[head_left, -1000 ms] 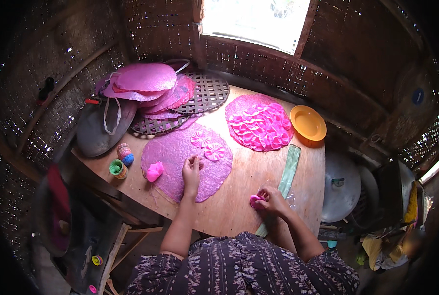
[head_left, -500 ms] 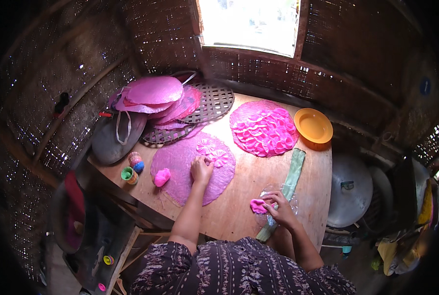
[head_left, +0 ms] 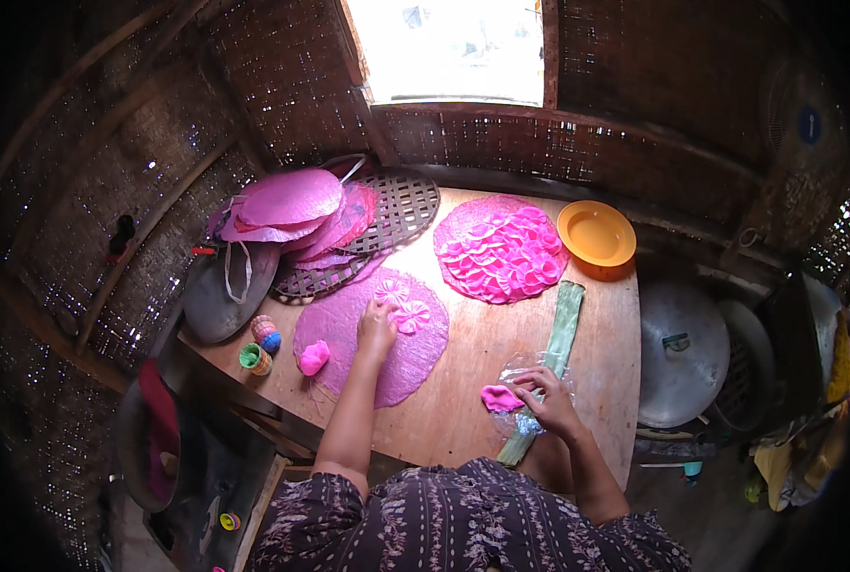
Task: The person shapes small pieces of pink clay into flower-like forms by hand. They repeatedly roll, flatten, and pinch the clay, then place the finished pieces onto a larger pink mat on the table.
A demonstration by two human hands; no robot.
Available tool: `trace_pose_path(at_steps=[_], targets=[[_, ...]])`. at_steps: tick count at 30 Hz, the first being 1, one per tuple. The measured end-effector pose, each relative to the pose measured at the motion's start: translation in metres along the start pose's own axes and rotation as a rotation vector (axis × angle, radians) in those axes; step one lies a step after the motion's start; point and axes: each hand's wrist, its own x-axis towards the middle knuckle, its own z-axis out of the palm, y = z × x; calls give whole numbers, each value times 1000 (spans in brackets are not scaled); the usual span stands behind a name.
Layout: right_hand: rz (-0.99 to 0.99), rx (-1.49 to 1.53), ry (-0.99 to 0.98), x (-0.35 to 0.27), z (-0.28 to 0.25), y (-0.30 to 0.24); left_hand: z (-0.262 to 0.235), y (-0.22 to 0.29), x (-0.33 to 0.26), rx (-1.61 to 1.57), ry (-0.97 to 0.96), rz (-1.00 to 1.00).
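My left hand [head_left: 377, 334] is over a round pink mat [head_left: 363, 375]. Its fingers are bent together at the left side of two pleated pink rosettes [head_left: 410, 316]; whatever lies between the fingertips is hidden. Lower left on the mat sits a lump of bright pink dough-like material [head_left: 314, 358]. At the table's right, my right hand [head_left: 547, 398] hovers with curved fingers apart beside a flattened pink dough-like piece [head_left: 500, 398]. That piece lies at the left of a clear plastic sheet [head_left: 528, 424], which overlaps a long green leaf strip [head_left: 565, 329].
A second round mat [head_left: 454, 229] is covered with pink ruffled pieces. Behind it to the right stands a yellow plate [head_left: 597, 234]. Stacked pink discs [head_left: 292, 198] and woven trays [head_left: 401, 208] fill the back left. Two small cups [head_left: 254, 358] stand near the left edge.
My left hand has shifted a little left, off the rosettes to their left side. My right hand has drawn slightly right from the flattened pink piece. The view has tilted a little.
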Motion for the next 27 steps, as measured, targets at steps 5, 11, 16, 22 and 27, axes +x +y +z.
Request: trace_pose_path(at_steps=[5, 11, 16, 22, 27], targets=[[60, 18, -24, -1, 2, 0, -11, 12, -13, 198, -23, 118], [38, 12, -19, 1, 2, 4, -14, 9, -10, 279, -45, 166], [96, -38, -50, 5, 12, 11, -25, 15, -13, 202, -36, 103], [19, -455, -10, 0, 34, 17, -27, 53, -40, -533, -64, 29], [84, -348, -12, 3, 38, 7, -7, 94, -101, -1211, -520, -306]])
